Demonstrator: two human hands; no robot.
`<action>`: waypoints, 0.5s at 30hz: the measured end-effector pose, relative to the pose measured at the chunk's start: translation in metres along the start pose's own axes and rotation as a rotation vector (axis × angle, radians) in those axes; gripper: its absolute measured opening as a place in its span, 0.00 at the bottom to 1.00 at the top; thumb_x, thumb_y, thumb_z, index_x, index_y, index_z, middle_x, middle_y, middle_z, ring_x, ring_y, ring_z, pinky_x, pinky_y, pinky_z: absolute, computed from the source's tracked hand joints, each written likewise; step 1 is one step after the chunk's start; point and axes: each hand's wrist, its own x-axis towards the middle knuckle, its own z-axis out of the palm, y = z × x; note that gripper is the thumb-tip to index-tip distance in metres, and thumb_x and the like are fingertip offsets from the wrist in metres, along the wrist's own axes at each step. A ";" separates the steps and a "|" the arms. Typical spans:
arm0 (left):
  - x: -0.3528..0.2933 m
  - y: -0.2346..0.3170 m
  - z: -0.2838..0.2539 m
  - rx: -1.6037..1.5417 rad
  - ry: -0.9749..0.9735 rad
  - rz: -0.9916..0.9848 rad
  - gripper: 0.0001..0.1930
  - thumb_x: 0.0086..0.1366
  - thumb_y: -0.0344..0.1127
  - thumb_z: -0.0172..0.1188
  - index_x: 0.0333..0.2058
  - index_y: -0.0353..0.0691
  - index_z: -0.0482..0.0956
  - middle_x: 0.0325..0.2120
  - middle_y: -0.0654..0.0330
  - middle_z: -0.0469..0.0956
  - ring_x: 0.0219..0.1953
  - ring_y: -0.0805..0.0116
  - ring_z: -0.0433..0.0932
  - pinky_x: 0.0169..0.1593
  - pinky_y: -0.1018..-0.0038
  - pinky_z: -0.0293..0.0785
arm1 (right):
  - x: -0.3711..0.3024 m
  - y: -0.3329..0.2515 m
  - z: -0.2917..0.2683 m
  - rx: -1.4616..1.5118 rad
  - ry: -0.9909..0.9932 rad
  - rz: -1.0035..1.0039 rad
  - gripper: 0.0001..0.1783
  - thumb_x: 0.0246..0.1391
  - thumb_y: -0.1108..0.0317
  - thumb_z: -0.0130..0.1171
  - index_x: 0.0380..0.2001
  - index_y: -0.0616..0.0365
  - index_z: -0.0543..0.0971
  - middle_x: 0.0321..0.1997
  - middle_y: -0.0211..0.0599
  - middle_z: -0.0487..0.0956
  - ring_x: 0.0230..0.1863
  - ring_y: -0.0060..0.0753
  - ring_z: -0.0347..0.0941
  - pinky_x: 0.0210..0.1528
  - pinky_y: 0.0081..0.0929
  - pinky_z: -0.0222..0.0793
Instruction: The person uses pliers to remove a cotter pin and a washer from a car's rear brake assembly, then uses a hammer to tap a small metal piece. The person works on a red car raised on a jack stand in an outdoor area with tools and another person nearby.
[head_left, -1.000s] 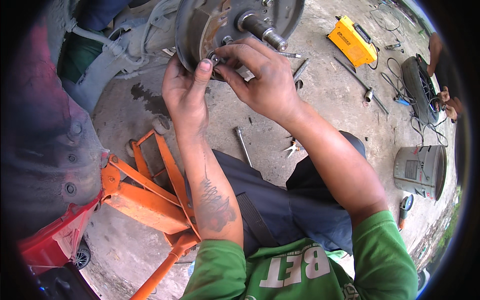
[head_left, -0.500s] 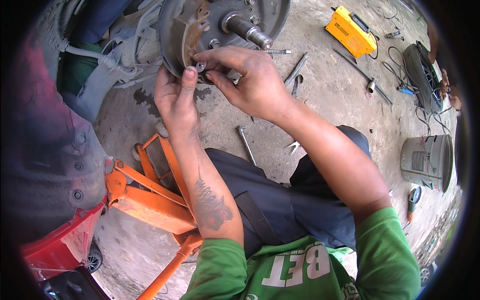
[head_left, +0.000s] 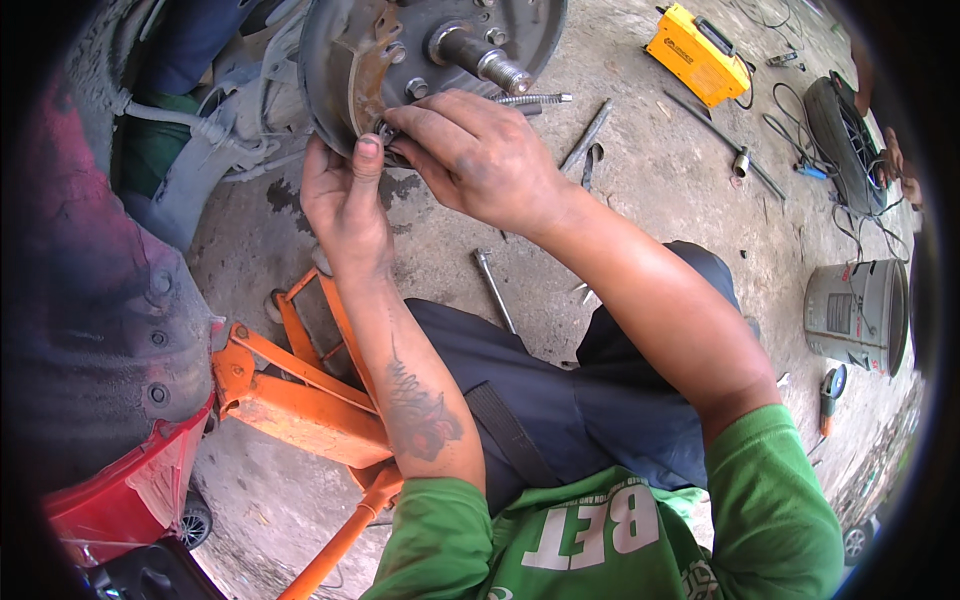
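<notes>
A brake backing plate [head_left: 330,90] with a rusty curved brake shoe [head_left: 368,75] stands at the top of the view. A threaded spindle [head_left: 480,58] juts from its middle. My left hand [head_left: 348,205] grips the plate's lower rim, thumb raised in front and fingers partly hidden behind it. With thumb and fingertips, my right hand [head_left: 485,160] pinches a small round metal piece [head_left: 387,131] against the shoe's lower end, close to my left thumb. The fingertips hide most of that piece, so its exact kind is unclear.
An orange floor jack [head_left: 300,415] stands left of my legs, beside the red car body [head_left: 130,490]. Around lie a ratchet wrench [head_left: 492,288], a long bar [head_left: 700,120], a yellow machine [head_left: 697,55], a tyre [head_left: 845,150] near another person's hand [head_left: 890,160], a bucket [head_left: 850,315] and an angle grinder [head_left: 830,395].
My right hand has shifted slightly left and its fingers have closed in over the small metal piece, now more hidden. My left hand keeps its place at the rim. The whole view has shifted a little.
</notes>
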 end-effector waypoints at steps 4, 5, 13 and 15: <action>0.001 0.001 0.000 0.013 -0.007 0.004 0.24 0.65 0.36 0.66 0.54 0.27 0.71 0.47 0.55 0.76 0.49 0.71 0.73 0.57 0.73 0.67 | 0.000 0.002 -0.002 0.064 -0.060 0.058 0.18 0.47 0.73 0.67 0.44 0.60 0.79 0.33 0.40 0.78 0.34 0.44 0.78 0.36 0.36 0.75; 0.001 0.001 0.000 0.016 -0.009 0.008 0.24 0.64 0.36 0.66 0.54 0.27 0.71 0.47 0.55 0.77 0.49 0.71 0.73 0.56 0.73 0.67 | 0.000 0.002 -0.003 0.081 -0.057 0.060 0.18 0.47 0.73 0.67 0.44 0.60 0.79 0.33 0.40 0.78 0.34 0.44 0.78 0.35 0.35 0.75; 0.000 -0.001 -0.005 0.092 -0.045 0.006 0.23 0.68 0.38 0.61 0.55 0.30 0.68 0.48 0.55 0.75 0.50 0.67 0.73 0.56 0.66 0.68 | 0.013 -0.019 -0.012 0.523 -0.174 0.821 0.12 0.54 0.69 0.64 0.37 0.67 0.79 0.28 0.37 0.80 0.28 0.25 0.78 0.30 0.24 0.74; 0.000 0.000 -0.005 0.109 -0.037 -0.013 0.24 0.68 0.38 0.61 0.56 0.30 0.67 0.48 0.55 0.75 0.50 0.67 0.73 0.56 0.66 0.68 | 0.017 -0.019 -0.016 0.739 -0.319 1.183 0.15 0.57 0.63 0.64 0.34 0.68 0.79 0.26 0.35 0.79 0.27 0.22 0.77 0.28 0.21 0.72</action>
